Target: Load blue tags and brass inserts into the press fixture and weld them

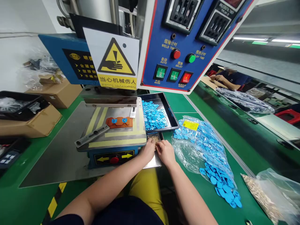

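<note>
My left hand (148,149) and my right hand (165,151) are side by side at a small tray of tiny brass parts (155,138), fingers curled down into it. What the fingers pinch is hidden. Just above is a black tray (173,120) with several small blue plastic tags (152,116). On the welding machine's steel plate (117,131) sits an orange fixture (119,122) with two blue tags in it.
The blue machine head with its control panel (178,47) and a yellow warning sign (116,61) overhangs the plate. Clear bags of blue tags (208,150) and brass parts (264,193) lie right. Cardboard boxes (35,120) stand left. Another person (231,78) works far right.
</note>
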Tool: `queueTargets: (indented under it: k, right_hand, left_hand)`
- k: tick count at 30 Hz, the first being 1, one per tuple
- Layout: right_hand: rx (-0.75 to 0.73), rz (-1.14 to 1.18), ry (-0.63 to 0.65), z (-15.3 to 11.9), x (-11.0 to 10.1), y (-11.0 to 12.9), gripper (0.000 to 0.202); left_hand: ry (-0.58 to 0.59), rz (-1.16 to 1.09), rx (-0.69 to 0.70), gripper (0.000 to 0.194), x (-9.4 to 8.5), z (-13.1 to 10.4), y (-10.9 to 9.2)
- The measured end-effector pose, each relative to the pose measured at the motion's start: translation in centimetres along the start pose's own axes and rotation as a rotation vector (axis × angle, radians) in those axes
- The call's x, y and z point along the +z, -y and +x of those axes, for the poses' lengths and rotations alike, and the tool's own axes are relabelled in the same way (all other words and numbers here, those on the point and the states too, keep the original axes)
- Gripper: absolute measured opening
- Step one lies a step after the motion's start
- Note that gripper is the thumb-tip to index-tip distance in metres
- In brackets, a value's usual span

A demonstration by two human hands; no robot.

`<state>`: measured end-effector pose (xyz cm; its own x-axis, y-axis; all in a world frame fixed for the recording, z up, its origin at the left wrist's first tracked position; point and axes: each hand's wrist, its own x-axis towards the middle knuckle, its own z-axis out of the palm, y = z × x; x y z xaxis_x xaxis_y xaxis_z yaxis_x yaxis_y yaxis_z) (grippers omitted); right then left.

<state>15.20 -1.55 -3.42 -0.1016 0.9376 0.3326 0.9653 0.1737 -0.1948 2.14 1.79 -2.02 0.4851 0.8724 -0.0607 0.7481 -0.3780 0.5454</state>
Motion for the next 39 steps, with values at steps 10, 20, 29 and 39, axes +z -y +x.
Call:
queueTargets:
  k: [10, 20, 29, 39]
  right_hand:
    - [0.026, 0.127, -0.038, -0.2, 0.1, -0.3, 0.012]
    - [0.162, 0.617, -0.166, -0.2, -0.4, -1.1, 0.014]
    - [0.381, 1.224, -0.205, 0.2, -1.9, 0.6, 0.019]
    - [0.434, 1.690, -0.083, 4.7, -3.9, 7.2, 0.018]
  left_hand:
    - [-0.097, -0.021, 0.085, 0.023, 1.1, 0.3, 1.0]
    - [-0.348, -0.327, 0.504, 0.024, 1.7, -2.2, 1.8]
    - [-0.508, -0.515, 0.388, 0.018, -2.7, -8.1, 4.0]
    - [-0.726, -0.529, 0.324, 0.016, -7.0, -11.4, 7.3]
